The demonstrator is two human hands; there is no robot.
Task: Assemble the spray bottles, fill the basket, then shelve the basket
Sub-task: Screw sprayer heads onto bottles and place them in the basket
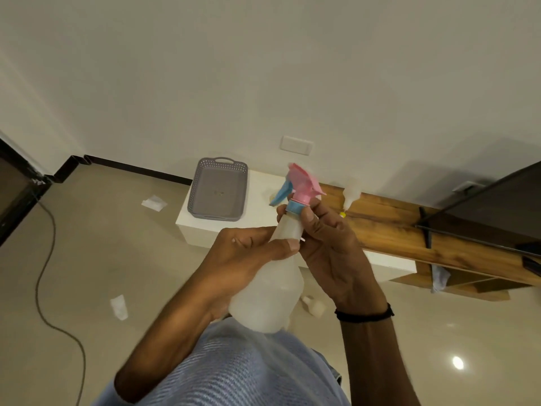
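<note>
The low white counter (254,197) stands against the wall and continues to the right as a wooden shelf (389,227). On the white part lies the grey basket (195,189), flat and with nothing in it, so the filling step is not yet begun. It is well apart from the hands, further away and to the left.

The translucent bottle (268,291) is held in the air in front of the person's body, tilted with its neck pointing away toward the counter. I think this angle lets the person see the neck while working on it. The left hand (243,253) is closed around the upper part of the bottle, thumb across the front, probably to keep it from turning. The right hand (330,247) grips near the neck, its fingertips on the blue collar (295,206), which suggests it is screwing the collar on.

Above the collar sits the pink and blue spray head (301,183), just beyond both hands. Another bottle (351,191) lies on the wooden shelf, and a small white bottle (314,304) lies on the floor.
</note>
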